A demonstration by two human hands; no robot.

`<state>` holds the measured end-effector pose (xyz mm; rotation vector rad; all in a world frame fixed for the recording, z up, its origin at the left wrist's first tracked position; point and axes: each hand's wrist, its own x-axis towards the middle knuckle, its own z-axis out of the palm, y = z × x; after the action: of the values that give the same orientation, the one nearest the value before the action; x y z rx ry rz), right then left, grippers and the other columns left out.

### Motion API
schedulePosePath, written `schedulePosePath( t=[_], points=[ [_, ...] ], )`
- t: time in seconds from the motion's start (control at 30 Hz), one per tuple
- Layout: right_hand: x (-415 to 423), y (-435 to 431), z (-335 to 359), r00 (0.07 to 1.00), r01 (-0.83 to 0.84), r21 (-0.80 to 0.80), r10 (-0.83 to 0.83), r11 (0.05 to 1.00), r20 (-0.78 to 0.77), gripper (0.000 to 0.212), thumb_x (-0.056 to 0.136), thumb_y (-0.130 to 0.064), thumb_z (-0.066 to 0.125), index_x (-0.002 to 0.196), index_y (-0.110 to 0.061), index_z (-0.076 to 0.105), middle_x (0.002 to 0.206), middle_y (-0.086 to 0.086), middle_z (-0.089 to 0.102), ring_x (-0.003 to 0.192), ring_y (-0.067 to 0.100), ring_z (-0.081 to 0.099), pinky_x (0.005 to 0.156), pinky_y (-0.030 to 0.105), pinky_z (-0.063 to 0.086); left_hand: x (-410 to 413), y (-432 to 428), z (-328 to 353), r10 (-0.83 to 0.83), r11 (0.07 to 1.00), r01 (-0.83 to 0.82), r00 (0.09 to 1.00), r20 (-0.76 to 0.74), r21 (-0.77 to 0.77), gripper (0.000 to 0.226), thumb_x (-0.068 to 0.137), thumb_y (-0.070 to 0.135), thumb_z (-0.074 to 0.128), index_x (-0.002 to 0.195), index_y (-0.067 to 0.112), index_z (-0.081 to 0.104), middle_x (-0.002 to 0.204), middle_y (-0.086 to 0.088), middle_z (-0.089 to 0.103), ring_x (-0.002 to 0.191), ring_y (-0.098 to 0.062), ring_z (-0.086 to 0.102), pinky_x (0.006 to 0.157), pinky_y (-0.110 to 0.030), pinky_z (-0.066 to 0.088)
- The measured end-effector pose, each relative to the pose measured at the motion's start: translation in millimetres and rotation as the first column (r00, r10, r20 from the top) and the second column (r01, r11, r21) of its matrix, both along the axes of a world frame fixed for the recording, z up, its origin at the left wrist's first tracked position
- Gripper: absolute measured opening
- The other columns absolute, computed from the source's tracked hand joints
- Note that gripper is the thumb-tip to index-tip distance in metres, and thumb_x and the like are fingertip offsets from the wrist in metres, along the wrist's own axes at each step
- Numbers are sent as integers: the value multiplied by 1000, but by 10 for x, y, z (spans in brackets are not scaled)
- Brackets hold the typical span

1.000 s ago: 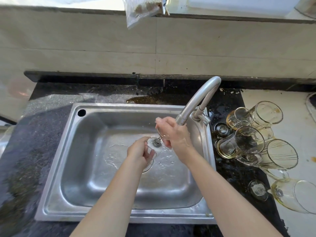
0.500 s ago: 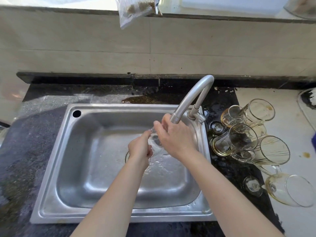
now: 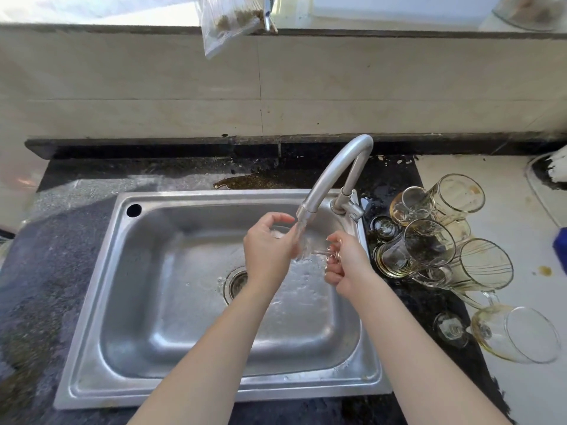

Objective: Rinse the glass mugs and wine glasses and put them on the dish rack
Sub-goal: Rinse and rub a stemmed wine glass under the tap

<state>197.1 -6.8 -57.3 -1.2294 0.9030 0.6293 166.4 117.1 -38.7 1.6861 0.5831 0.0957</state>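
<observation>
Over a steel sink (image 3: pixel 92 348), two bare hands hold a clear wine glass (image 3: pixel 310 253) sideways under water running from a curved tap (image 3: pixel 334 170). The left hand (image 3: pixel 270 250) curls closed around the bowl of the glass, and the right hand (image 3: pixel 346 265) grips the stem end, fingers closed. Water splashes across the sink floor near the drain (image 3: pixel 237 283). To the right of the sink, on the dark surface (image 3: pixel 55 240), a cluster of stained glass mugs (image 3: pixel 429 240) lies tipped on their sides, touching one another. Nearer the front, apart from them, another wine glass (image 3: pixel 515 332) lies on its side, its foot on the dark stone and its bowl on a pale stretch of the surface. A clear plastic bag (image 3: pixel 227 23) hangs over the ledge above the tiled wall (image 3: pixel 153 87).
</observation>
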Motion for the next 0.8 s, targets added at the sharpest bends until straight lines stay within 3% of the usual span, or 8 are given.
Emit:
schedulePosePath(
  t=[0.1,0.27,0.37,0.43,0.53,0.6,0.7,0.8],
  points=[
    [-87,-44,-113,995,88,100,-83,991,-58,24,87,-20,48,65,-16,41,57,-1,25,30,7,16,31,12,14,23,-114,-29,5,995,-6,1000,5,101,24,76,41,76,68,23,62,48,6,58,47,-16,54,53,-46,54],
    [-284,-36,-267,977,211,270,-195,939,-85,29,95,-27,52,72,-9,54,57,3,42,32,6,33,29,14,27,-70,-222,-31,-36,932,-4,994,103,363,30,85,40,65,65,24,52,56,2,56,55,-17,53,55,-33,42],
    [-341,-24,-313,972,236,296,-225,926,-72,28,97,-28,51,80,-7,59,63,5,48,34,6,40,30,15,33,-177,-200,-159,-144,855,-6,958,246,519,18,81,35,62,72,20,59,59,12,39,59,-9,41,57,-30,37],
    [-371,-30,-350,970,243,330,-229,912,-79,27,97,-27,50,83,-6,59,64,6,48,32,6,39,28,15,31,-217,-165,-256,-164,829,-18,948,274,558,16,77,34,65,83,20,64,77,11,45,76,-7,40,71,-32,40],
    [-409,-12,-392,968,249,375,-230,893,-96,25,98,-26,50,86,-7,60,63,5,46,32,5,39,26,15,28,-253,-119,-220,-134,949,105,988,80,296,43,73,36,78,107,33,52,107,7,50,99,-6,43,89,-19,38],
    [-435,16,-402,970,244,381,-222,892,-100,24,98,-27,50,91,-7,61,69,6,53,36,6,43,27,15,30,-273,-87,-171,-189,981,190,982,-16,33,43,72,28,82,105,32,54,106,4,58,100,-7,55,90,-21,46],
    [-459,34,-410,978,205,331,-183,921,-98,27,98,-30,51,93,-7,64,77,8,62,53,13,54,33,17,38,-286,-31,-142,-287,956,288,958,18,-52,45,68,14,84,101,31,58,94,-1,63,93,-13,62,85,-21,49],
    [-440,67,-373,994,93,257,-74,962,-83,28,99,-31,49,96,-9,65,61,3,65,58,16,62,36,17,43,-240,-10,-106,-358,922,361,933,50,-138,57,62,12,80,106,37,56,99,-3,62,98,-9,61,84,-18,50]
  ],
)
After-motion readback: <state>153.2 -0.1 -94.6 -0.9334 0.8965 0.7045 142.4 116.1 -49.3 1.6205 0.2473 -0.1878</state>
